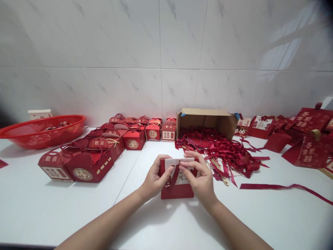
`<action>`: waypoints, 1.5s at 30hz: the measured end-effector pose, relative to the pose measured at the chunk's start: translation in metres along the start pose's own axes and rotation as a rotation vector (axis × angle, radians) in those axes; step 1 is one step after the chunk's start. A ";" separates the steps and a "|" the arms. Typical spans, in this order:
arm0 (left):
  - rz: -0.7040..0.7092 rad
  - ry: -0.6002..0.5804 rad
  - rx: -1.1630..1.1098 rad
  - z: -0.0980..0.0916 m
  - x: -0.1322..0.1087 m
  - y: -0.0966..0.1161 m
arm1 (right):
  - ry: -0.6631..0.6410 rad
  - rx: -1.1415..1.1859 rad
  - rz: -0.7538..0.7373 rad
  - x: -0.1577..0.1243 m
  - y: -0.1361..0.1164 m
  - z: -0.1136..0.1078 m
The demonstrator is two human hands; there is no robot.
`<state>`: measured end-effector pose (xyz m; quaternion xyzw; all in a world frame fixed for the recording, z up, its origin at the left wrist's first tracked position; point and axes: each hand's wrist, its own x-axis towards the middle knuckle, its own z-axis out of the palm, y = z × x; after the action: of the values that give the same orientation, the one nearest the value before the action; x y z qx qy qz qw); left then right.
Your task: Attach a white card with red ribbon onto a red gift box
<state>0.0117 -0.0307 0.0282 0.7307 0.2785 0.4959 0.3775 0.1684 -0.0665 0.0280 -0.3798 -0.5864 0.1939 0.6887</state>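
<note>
A small red gift box (pixel 178 190) stands on the white table in front of me, its white-edged top flap facing up. My left hand (pixel 155 178) grips its left side, thumb on the front near the top. My right hand (pixel 199 175) grips the right side, fingers pinching at the flap. A dark red ribbon (pixel 173 177) hangs down the box front between my thumbs.
Finished red boxes (pixel 90 159) stand in rows at the left and back. A red plastic basket (pixel 43 131) sits far left. An open cardboard carton (pixel 206 121) lies on its side, spilling red ribbons (pixel 229 152). Flat red box blanks (pixel 304 139) pile at the right. One loose ribbon (pixel 283 188) lies near.
</note>
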 end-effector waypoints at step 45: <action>0.005 -0.026 -0.068 0.000 -0.001 0.005 | 0.017 -0.059 -0.071 -0.001 -0.001 0.004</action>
<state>0.0117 -0.0344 0.0323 0.7244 0.2548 0.4965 0.4047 0.1642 -0.0663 0.0283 -0.3802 -0.5993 0.1488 0.6886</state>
